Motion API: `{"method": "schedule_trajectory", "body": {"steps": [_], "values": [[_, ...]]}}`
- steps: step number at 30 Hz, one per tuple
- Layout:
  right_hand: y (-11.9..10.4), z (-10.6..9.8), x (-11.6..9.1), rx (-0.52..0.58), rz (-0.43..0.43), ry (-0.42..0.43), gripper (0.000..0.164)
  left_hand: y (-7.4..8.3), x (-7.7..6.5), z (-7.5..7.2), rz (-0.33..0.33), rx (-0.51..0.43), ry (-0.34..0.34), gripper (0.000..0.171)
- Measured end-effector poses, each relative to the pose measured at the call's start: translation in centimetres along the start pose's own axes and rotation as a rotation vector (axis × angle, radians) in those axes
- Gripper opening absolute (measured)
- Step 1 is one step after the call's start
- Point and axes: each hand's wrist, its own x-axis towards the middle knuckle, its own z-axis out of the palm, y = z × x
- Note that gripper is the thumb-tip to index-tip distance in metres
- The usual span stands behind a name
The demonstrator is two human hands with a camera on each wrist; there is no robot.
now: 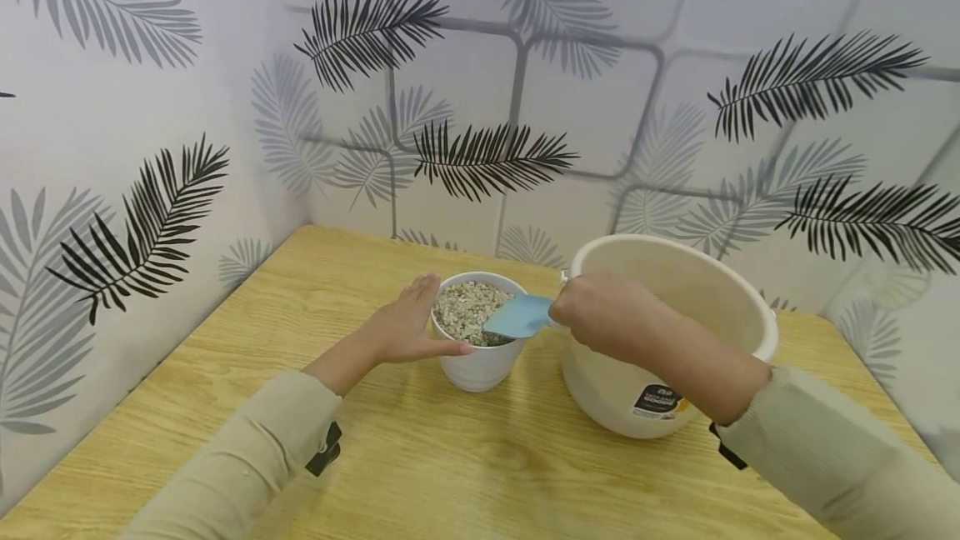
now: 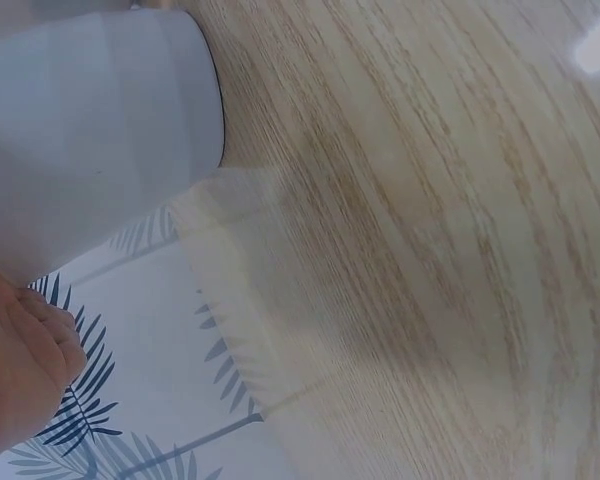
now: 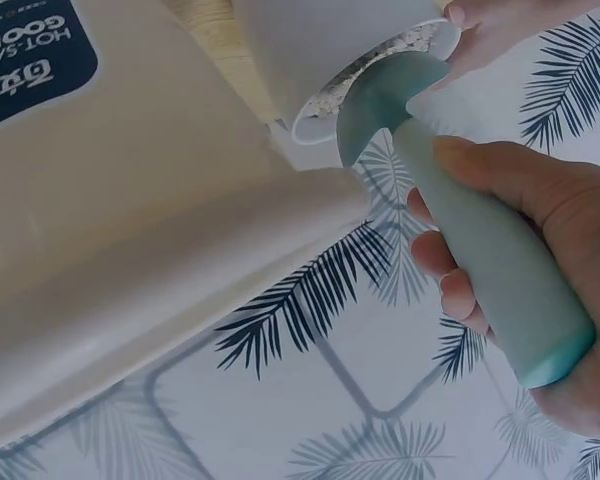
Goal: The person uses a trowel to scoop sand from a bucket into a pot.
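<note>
A white pot point(image 1: 480, 367) stands on the table, filled with pale, flaky grain point(image 1: 468, 307). My left hand point(image 1: 408, 327) rests at the pot's left, fingers along that side and thumb stretched across the front rim. In the left wrist view, part of this hand point(image 2: 25, 365) shows beside the pot point(image 2: 100, 130). A light blue scoop point(image 1: 519, 317) has its blade tip over the grain. Its handle point(image 3: 495, 255) lies in my right hand point(image 3: 540, 200), fingers wrapped round it. In the head view, that hand hides the handle and part of the bucket's rim.
A large cream bucket point(image 1: 600, 390) with a dark label stands right of the pot, under my right forearm. Its inner bottom is out of sight. The wooden table point(image 1: 420, 465) meets a leaf-patterned wall point(image 1: 465, 82) at the back and left.
</note>
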Motion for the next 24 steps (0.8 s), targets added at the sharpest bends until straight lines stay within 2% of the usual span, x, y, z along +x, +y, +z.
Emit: {"method": "schedule_trajectory", "body": {"steps": [5, 14, 17, 22, 24], "values": [[0.5, -0.3, -0.6, 0.052, 0.026, 0.013, 0.027, 0.0, 0.1, 0.1, -0.001, 0.0, 0.001, 0.112], [2.1, 0.3, -2.6, 0.196, 0.014, 0.217, 0.03, 0.1, 0.1, 0.0, -0.006, -0.002, -0.008, 0.112], [2.7, 0.5, -3.4, 0.182, 0.034, 0.244, 0.027, 0.1, 0.1, 0.1, 0.004, -0.003, 0.002, 0.112], [3.5, 0.7, -4.7, 0.163, 0.041, 0.345, 0.01, 0.2, 0.0, -0.2, 0.01, 0.006, 0.001, 0.112], [3.8, 0.9, -5.2, 0.173, 0.042, 0.389, 0.01, 0.2, -0.1, -0.4, 0.016, 0.011, -0.004, 0.113]]}}
